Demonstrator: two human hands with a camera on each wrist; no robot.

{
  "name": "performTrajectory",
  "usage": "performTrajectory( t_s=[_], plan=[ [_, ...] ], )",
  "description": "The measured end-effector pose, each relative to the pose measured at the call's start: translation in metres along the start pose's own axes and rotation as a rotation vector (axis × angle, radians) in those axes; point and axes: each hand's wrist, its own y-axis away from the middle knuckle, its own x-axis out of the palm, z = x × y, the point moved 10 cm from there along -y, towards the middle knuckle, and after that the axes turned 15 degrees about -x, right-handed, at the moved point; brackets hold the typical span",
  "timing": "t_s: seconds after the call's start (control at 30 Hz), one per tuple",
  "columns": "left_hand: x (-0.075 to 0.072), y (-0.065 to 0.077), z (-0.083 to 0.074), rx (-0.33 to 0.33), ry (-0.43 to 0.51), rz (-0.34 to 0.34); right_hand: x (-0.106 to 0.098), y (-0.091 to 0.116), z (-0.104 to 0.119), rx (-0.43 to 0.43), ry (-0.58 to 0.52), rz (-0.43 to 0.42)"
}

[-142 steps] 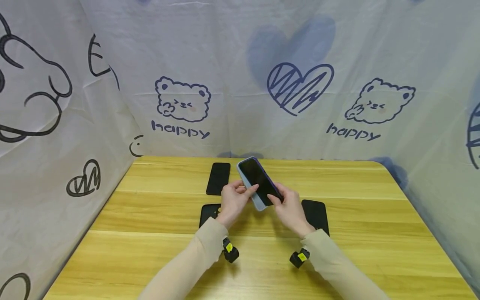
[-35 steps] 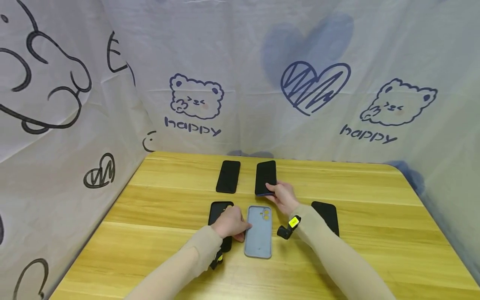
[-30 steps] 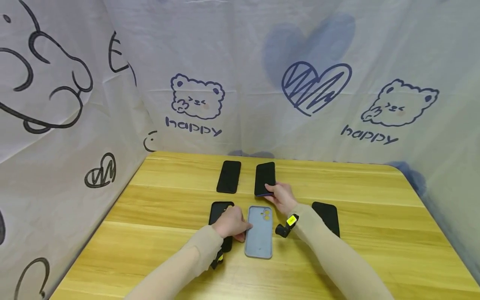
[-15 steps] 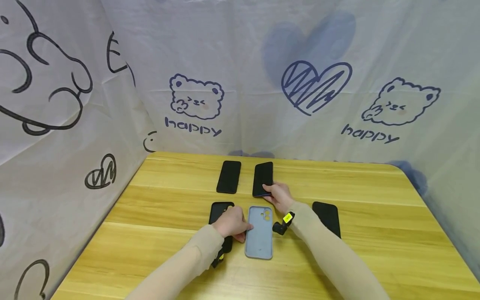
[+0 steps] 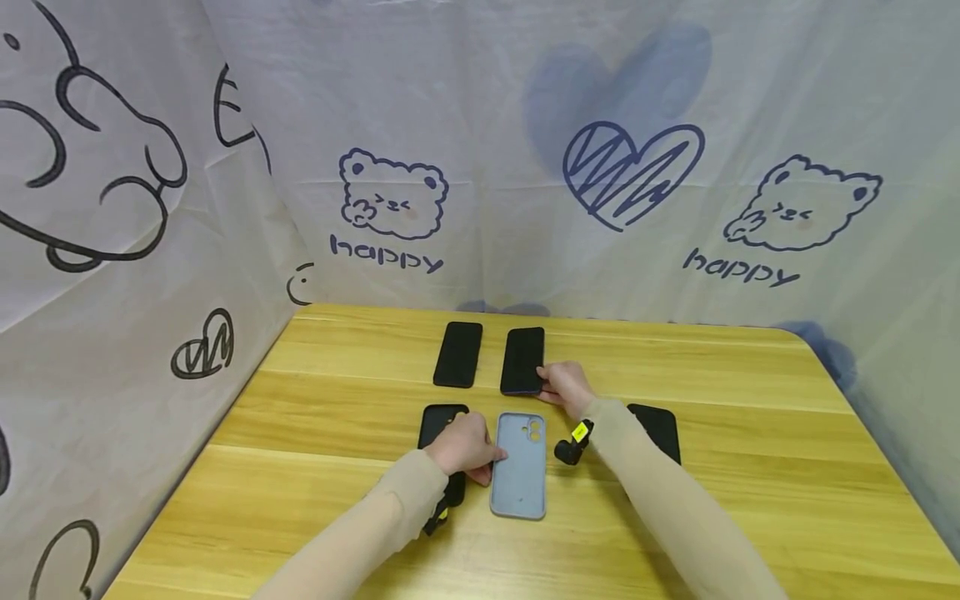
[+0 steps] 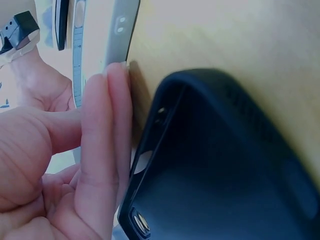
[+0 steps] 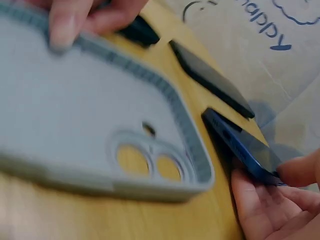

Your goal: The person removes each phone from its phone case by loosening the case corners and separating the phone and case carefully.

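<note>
A light blue phone case [image 5: 518,479] lies inner side up on the table, and my left hand [image 5: 465,446] pinches its left wall. In the left wrist view the thumb is on the inside of that wall and the fingers [image 6: 97,135] are on the outside. Beyond the case, my right hand [image 5: 566,385] grips a dark phone with blue sides [image 5: 522,358] by its near right edge, thumb on the screen side. The right wrist view shows this phone [image 7: 240,147] tilted, its near end raised. My left hand and wrist partly cover a black phone case [image 5: 435,421].
Another black phone [image 5: 458,354] lies at the back, left of the held one. On the right, a black flat phone or case [image 5: 656,427] is partly hidden by my right sleeve. A printed white curtain [image 5: 480,167] rises behind the wooden table [image 5: 750,483].
Earlier both hands held phone and light blue case together; now they are apart, with the case on the table. Lately the phone shifted slightly left and lower, and my right fingers slid towards its edge.
</note>
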Motion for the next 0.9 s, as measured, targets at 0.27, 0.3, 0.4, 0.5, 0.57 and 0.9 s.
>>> performTrajectory(
  t_s=[0.27,0.3,0.4,0.5,0.57,0.9],
  plan=[
    [-0.002,0.001,-0.002,0.007,-0.014,-0.008,-0.003,-0.005,0.021,-0.134,0.375,0.096],
    [-0.002,0.001,-0.002,0.006,-0.017,-0.009,-0.004,-0.005,0.023,-0.152,0.434,0.109],
    [-0.001,0.001,-0.002,-0.003,-0.021,-0.007,-0.003,-0.006,0.029,-0.213,0.635,0.151],
    [-0.001,0.001,-0.003,-0.006,-0.023,-0.006,-0.001,-0.007,0.034,-0.269,0.792,0.179],
    [-0.001,0.002,-0.003,-0.006,-0.022,-0.005,0.000,-0.009,0.035,-0.288,0.854,0.185],
    [0.000,0.002,0.000,-0.016,-0.016,0.003,0.003,-0.007,0.039,-0.334,0.955,0.183]
  ],
)
